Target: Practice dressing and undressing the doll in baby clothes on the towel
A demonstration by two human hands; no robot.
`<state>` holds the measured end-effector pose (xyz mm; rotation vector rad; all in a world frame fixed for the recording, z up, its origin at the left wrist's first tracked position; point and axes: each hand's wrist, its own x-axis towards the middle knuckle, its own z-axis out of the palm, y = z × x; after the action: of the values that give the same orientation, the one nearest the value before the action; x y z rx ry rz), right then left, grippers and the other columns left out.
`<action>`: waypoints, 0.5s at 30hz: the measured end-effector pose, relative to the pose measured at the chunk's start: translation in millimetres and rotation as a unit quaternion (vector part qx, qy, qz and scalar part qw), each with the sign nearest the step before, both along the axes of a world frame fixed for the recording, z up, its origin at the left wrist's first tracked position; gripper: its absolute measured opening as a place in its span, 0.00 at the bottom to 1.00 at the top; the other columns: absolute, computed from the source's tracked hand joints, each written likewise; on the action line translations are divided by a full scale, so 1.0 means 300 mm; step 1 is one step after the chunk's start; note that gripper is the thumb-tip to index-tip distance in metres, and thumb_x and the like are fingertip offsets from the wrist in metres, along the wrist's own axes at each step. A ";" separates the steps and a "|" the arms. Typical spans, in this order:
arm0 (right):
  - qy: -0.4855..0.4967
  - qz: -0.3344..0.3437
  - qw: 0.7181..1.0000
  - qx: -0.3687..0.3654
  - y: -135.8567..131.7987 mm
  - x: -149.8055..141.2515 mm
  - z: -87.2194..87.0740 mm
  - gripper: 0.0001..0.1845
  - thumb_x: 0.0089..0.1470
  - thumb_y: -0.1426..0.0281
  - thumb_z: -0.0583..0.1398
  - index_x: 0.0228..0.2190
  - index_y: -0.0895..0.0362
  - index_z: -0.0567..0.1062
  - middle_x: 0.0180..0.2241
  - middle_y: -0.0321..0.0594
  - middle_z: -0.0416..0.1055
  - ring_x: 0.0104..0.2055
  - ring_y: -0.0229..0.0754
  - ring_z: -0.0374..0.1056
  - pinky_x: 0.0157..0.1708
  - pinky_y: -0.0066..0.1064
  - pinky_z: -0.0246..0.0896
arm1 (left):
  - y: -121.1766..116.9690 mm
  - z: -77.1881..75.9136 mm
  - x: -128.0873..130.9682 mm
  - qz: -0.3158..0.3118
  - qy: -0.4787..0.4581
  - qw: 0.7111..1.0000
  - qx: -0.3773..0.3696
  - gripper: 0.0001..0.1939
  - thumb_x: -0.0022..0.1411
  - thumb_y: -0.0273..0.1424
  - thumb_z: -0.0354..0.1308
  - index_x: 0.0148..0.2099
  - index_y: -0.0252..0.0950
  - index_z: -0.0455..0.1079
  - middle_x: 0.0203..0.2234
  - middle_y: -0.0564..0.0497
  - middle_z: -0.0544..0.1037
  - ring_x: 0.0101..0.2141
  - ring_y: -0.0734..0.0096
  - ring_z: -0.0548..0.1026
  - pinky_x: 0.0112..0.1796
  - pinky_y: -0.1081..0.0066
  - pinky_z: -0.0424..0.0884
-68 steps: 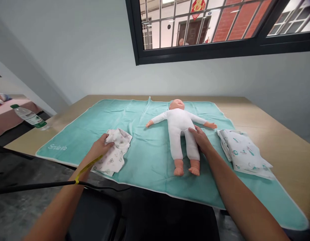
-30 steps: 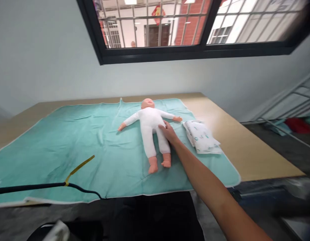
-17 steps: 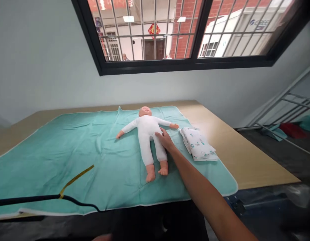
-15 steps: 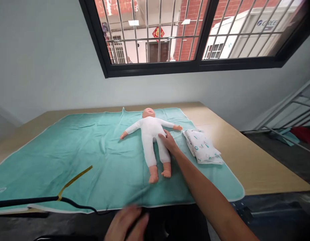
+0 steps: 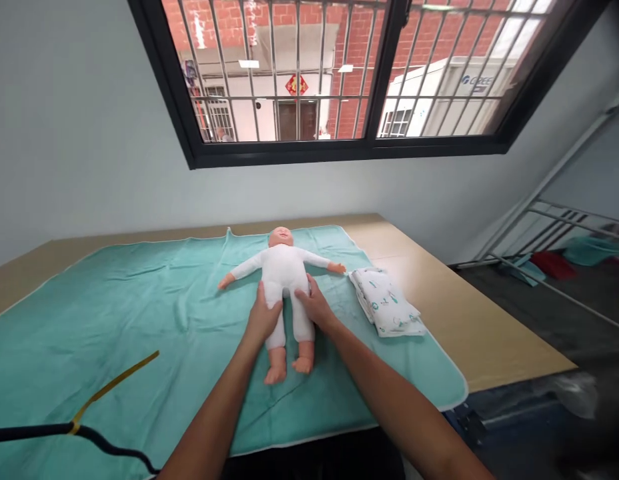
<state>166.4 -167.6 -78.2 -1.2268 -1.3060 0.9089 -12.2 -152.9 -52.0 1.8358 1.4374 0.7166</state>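
Note:
A baby doll [image 5: 284, 270] with a white cloth body lies on its back on a teal blanket [image 5: 189, 373], head toward the wall and arms spread out. My left hand [image 5: 263, 315] grips the doll's upper leg on the left side. Around the other thigh, my right hand [image 5: 313, 303] is closed, thumb on top. Both of the doll's bare feet show between my forearms. Right of the doll sits a folded white cloth [image 5: 387, 303] with a small green print, apart from my hands.
A wooden table [image 5: 469, 333] lies under the blanket. At the lower left a black cable [image 5: 34, 433] with a yellow tie [image 5: 114, 387] crosses the blanket. A barred window [image 5: 289, 153] is in the wall behind; a metal frame [image 5: 564, 283] stands at the right.
My left hand has come up from the table's front edge and taken hold of the doll's leg. My right hand stays on the other thigh. The camera view has shifted.

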 end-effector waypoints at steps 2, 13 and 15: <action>0.022 -0.053 0.998 -0.014 0.002 0.001 -0.019 0.39 0.51 0.54 0.61 0.63 0.36 0.55 0.60 0.29 0.64 0.63 0.54 0.57 0.61 0.50 0.50 | -0.001 -0.019 -0.016 -0.003 0.010 1.000 -0.004 0.47 0.60 0.54 0.51 0.73 0.37 0.42 0.66 0.36 0.57 0.62 0.39 0.61 0.58 0.49 0.63; -0.043 -0.078 0.994 -0.057 -0.039 -0.016 0.032 0.41 0.55 0.56 0.59 0.65 0.48 0.53 0.60 0.40 0.63 0.58 0.52 0.62 0.56 0.44 0.57 | -0.025 -0.025 -0.027 0.011 -0.112 0.994 -0.004 0.54 0.56 0.56 0.56 0.74 0.44 0.32 0.69 0.49 0.48 0.67 0.44 0.48 0.64 0.49 0.55; -0.089 -0.078 0.990 -0.075 -0.048 0.000 0.065 0.39 0.55 0.56 0.58 0.65 0.52 0.56 0.54 0.44 0.69 0.52 0.52 0.67 0.51 0.43 0.62 | -0.032 -0.026 -0.026 0.022 -0.153 0.988 -0.005 0.54 0.54 0.57 0.58 0.74 0.45 0.36 0.69 0.50 0.50 0.67 0.43 0.49 0.64 0.50 0.55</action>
<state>166.5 -181.9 -58.7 -1.5349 -1.2769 0.8117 -19.9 -162.4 -59.9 1.6074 1.2808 0.9644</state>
